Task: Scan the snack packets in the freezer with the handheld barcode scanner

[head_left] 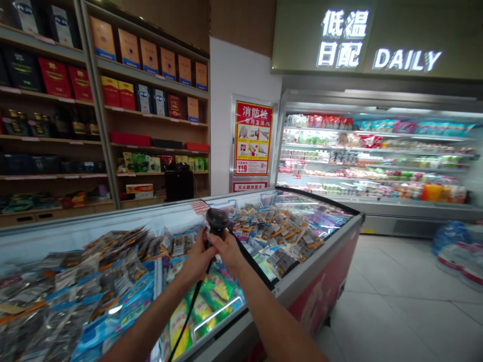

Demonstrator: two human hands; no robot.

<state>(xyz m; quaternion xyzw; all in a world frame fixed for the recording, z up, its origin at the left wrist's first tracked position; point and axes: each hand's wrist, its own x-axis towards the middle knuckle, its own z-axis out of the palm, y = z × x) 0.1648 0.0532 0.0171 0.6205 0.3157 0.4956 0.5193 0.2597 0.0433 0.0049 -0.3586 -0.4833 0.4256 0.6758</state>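
Wall sign [379, 55]: "低温 日配 DAILY", beyond the fingers [218, 242], to their right
Red-edged poster [252, 138]: "消防栓 使用方法", "119", behind them
Device [217, 219]: black, round-topped, between the fingers, strap [190, 309] below
Left hand [199, 255], right hand [230, 252]: fingers closed round the device

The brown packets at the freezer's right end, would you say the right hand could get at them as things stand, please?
Probably not: the right hand is on the black device, and what looks like a dark-edged glass lid seems to cover the brown packets.
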